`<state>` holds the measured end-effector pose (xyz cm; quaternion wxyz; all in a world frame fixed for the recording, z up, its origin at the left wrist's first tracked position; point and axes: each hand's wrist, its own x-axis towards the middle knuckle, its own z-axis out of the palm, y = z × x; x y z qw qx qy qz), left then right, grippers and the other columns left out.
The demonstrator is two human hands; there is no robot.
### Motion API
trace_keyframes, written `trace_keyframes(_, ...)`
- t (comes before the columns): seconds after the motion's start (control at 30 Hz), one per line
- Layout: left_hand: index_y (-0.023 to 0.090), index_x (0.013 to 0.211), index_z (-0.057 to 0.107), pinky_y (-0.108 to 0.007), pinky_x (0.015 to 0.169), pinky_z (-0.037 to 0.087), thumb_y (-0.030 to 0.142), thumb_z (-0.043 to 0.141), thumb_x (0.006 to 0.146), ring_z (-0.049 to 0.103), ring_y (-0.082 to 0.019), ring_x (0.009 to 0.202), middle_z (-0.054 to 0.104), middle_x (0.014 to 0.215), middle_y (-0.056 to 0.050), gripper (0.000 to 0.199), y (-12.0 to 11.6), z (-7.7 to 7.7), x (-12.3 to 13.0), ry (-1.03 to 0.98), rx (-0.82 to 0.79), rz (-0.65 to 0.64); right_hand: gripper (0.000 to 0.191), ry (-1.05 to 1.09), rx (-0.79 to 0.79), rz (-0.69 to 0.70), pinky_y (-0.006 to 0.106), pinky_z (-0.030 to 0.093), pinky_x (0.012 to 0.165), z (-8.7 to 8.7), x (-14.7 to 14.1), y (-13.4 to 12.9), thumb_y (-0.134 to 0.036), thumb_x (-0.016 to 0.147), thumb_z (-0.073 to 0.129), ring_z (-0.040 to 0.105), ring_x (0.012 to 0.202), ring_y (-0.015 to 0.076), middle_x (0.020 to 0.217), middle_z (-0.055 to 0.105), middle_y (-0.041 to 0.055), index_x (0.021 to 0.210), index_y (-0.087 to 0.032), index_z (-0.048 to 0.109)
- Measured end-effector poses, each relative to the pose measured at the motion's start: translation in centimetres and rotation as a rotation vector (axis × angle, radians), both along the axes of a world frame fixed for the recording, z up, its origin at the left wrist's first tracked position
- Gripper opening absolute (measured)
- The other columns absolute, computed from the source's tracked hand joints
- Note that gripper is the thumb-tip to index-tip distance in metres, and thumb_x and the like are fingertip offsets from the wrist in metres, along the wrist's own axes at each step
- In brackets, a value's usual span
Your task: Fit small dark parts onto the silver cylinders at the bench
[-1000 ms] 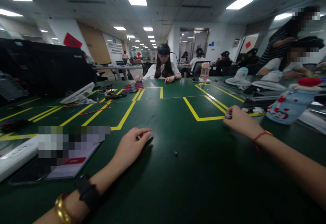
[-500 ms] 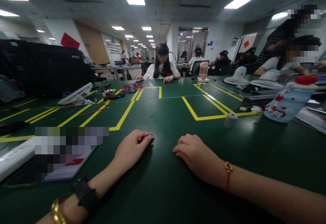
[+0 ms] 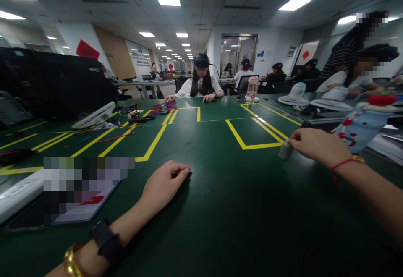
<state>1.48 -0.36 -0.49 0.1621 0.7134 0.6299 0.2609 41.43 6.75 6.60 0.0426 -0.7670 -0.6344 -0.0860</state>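
My left hand [image 3: 165, 183] rests on the green table [image 3: 217, 210], its fingers curled and thumb meeting the index finger. A dark spot shows in the gap between them; whether it is an object or shadow is unclear. Further right, my right hand [image 3: 317, 145] reaches out with its fingertips pinched at the right side of a small grey-white cylinder [image 3: 284, 151]. The cylinder stands slightly tilted on the table, by a corner of yellow tape [image 3: 261, 146].
A phone [image 3: 85, 210] and a white device [image 3: 19, 193] lie at left. Beyond are a white fan [image 3: 94, 115], wires [image 3: 115, 137] and a pink bundle [image 3: 163, 108]. A blue snowman-patterned cup [image 3: 362, 128] stands right. A person [image 3: 201, 86] sits opposite.
My right hand has moved from the middle of the table to the right and forward, onto the small cylinder. My left hand has stayed where it was.
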Motion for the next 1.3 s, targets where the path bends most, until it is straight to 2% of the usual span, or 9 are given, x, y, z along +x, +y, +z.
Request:
trace_keyframes(0.27,0.026,0.092,0.068,-0.032,0.073,0.042,0.05,0.041,0.085,0.058,-0.021,0.084,0.062,0.093,-0.003,0.037,-0.1,-0.1,0.0,-0.002,0.0,-0.012,0.034,-0.004,-0.041,-0.004,0.038,0.037,0.067,0.1,-0.2,0.0,-0.046,0.08,0.041,0.056,0.091,0.0282,0.104,0.061,0.0099,0.097,-0.025,0.062)
trace_keyframes(0.4,0.025,0.091,0.068,-0.032,0.073,0.043,0.049,0.041,0.085,0.057,-0.021,0.084,0.062,0.092,-0.003,0.037,-0.1,-0.2,-0.1,0.004,0.004,-0.007,0.032,-0.008,-0.067,0.01,0.039,0.037,0.068,-0.2,-0.4,0.1,-0.041,0.083,0.036,0.057,0.089,0.0288,0.101,0.061,0.0119,0.094,-0.021,0.058)
trace_keyframes(0.57,0.027,0.09,0.068,-0.032,0.073,0.043,0.05,0.041,0.084,0.057,-0.021,0.082,0.062,0.093,-0.003,0.036,-0.1,-0.2,0.0,-0.002,-0.005,-0.008,0.044,0.024,-0.08,0.031,0.041,0.039,0.066,-0.7,0.1,0.4,-0.051,0.084,0.033,0.058,0.085,0.0312,0.099,0.061,0.0172,0.097,-0.016,0.054)
trace_keyframes(0.73,0.026,0.09,0.068,-0.032,0.073,0.043,0.05,0.041,0.084,0.058,-0.021,0.083,0.063,0.093,-0.003,0.037,-0.1,-0.1,0.0,-0.003,-0.003,-0.005,0.047,0.094,-0.084,0.142,0.033,0.043,0.072,-1.5,0.6,1.3,-0.05,0.073,0.054,0.059,0.087,0.0246,0.099,0.061,0.0133,0.104,-0.014,0.053)
trace_keyframes(0.83,0.025,0.09,0.068,-0.033,0.074,0.043,0.05,0.04,0.084,0.058,-0.021,0.083,0.063,0.093,-0.004,0.038,-0.1,0.1,0.1,0.004,-0.006,-0.003,0.039,0.253,0.062,0.338,0.033,0.044,0.081,-2.2,-2.0,0.4,-0.042,0.079,0.051,0.057,0.095,0.0212,0.107,0.06,0.0101,0.108,-0.016,0.054)
trace_keyframes(0.93,0.025,0.09,0.068,-0.033,0.075,0.044,0.051,0.04,0.084,0.058,-0.021,0.083,0.063,0.093,-0.004,0.039,-0.2,0.2,0.3,0.01,-0.01,-0.006,0.038,0.518,0.206,0.614,0.034,0.045,0.085,-3.0,-6.9,-2.4,-0.037,0.085,0.045,0.055,0.098,0.0181,0.113,0.057,0.0092,0.117,-0.017,0.05)
trace_keyframes(1.1,0.025,0.089,0.069,-0.033,0.075,0.044,0.049,0.041,0.085,0.058,-0.022,0.083,0.063,0.092,-0.004,0.037,-0.1,0.1,0.2,0.012,-0.002,-0.01,0.033,0.634,0.08,0.978,0.036,0.041,0.094,-4.1,-14.1,-7.8,-0.028,0.088,0.044,0.05,0.106,0.0166,0.116,0.054,0.0081,0.119,-0.019,0.049)
trace_keyframes(1.2,0.024,0.089,0.069,-0.033,0.075,0.044,0.047,0.043,0.085,0.057,-0.021,0.083,0.062,0.09,-0.004,0.035,-0.3,0.3,0.3,-0.016,0.037,-0.011,0.034,0.677,0.016,1.044,0.035,0.041,0.094,-5.0,-15.6,-9.2,-0.024,0.087,0.045,0.049,0.106,0.0166,0.117,0.054,0.0081,0.121,-0.02,0.048)
trace_keyframes(1.3,0.025,0.097,0.068,-0.031,0.074,0.044,0.044,0.045,0.086,0.056,-0.019,0.083,0.06,0.091,-0.003,0.032,-0.9,1.1,1.4,-0.117,0.129,-0.065,0.051,0.802,-0.021,0.95,0.034,0.043,0.091,-6.1,-15.5,-9.1,-0.027,0.082,0.053,0.051,0.102,0.0156,0.12,0.052,0.0081,0.13,-0.02,0.037)
